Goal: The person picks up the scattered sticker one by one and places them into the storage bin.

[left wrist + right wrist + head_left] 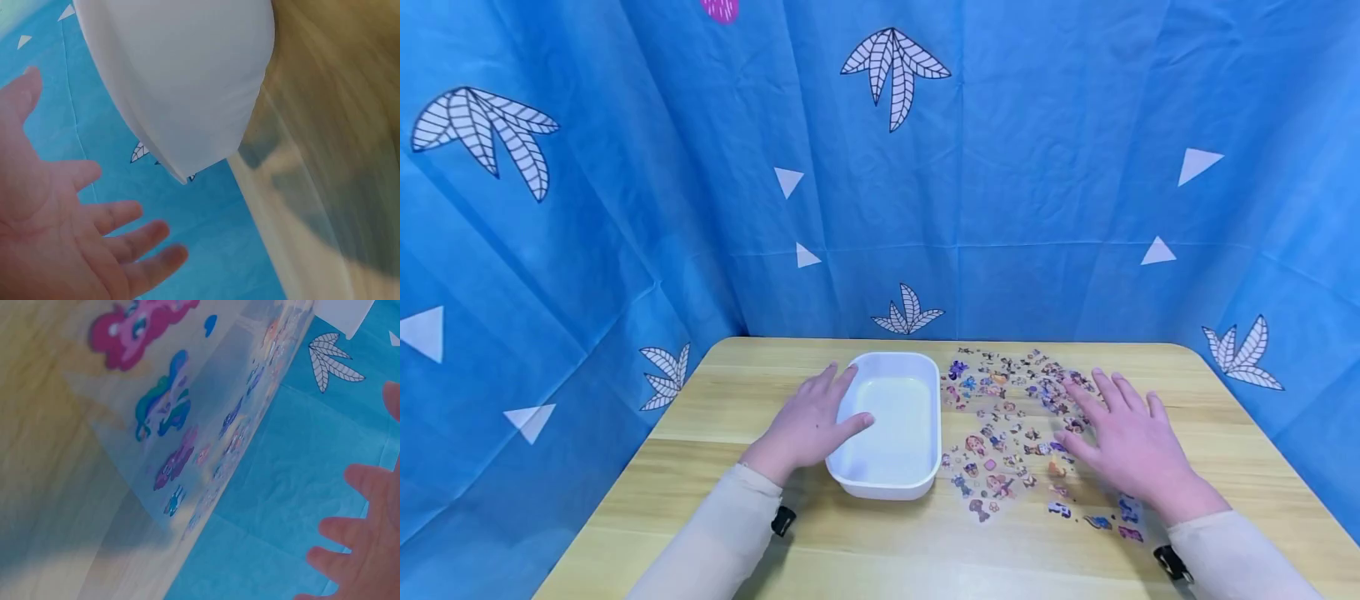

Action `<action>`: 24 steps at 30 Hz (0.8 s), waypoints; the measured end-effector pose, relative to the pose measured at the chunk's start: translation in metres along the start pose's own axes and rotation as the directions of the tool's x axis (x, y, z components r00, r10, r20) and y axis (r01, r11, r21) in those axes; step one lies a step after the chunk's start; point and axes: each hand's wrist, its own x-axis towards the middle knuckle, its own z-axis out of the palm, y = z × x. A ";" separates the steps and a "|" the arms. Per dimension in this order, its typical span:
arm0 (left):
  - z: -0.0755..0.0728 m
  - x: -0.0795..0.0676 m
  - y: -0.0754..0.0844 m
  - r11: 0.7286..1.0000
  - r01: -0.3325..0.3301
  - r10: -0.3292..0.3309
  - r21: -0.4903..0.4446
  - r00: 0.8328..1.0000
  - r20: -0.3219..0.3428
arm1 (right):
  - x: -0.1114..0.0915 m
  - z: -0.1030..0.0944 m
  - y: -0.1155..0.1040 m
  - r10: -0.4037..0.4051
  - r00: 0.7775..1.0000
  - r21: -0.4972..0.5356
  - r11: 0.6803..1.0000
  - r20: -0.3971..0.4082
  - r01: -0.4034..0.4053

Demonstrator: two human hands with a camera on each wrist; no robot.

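A white rectangular plastic tub (891, 425) stands on the wooden table, its inside bare. My left hand (808, 421) is at the tub's left side with fingers spread; in the left wrist view the palm (56, 231) faces the tub wall (187, 81) with a gap between. To the tub's right lie several clear sticker sheets (992, 450) printed with small colourful cartoon figures. Over their right part hovers my right hand (1131, 442), fingers spread and holding nothing. The right wrist view shows pony stickers (164, 400) on a clear sheet, with the fingers (340, 531) apart from it.
The light wooden table (700, 483) has rounded far corners. A blue curtain (1037, 183) with leaf and triangle prints hangs behind it and along both sides. A small black device (782, 521) is on the left wrist, another (1172, 564) on the right.
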 end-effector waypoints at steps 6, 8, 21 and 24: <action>0.001 0.006 -0.005 0.983 0.063 -0.057 -0.174 0.998 0.038 | 0.000 -0.001 0.004 0.008 0.999 0.023 1.000 0.035 -0.009; 0.001 0.008 -0.008 0.970 0.096 -0.086 -0.221 0.995 0.054 | 0.000 -0.002 0.007 0.013 0.999 0.036 0.999 0.045 -0.015; 0.009 0.012 -0.028 0.855 0.248 -0.193 -0.454 0.967 0.165 | 0.003 -0.005 0.022 0.060 0.989 0.152 0.985 0.138 -0.081; 0.012 0.013 -0.030 0.819 0.259 -0.189 -0.512 0.964 0.187 | 0.003 -0.007 0.029 0.074 0.981 0.213 0.971 0.179 -0.112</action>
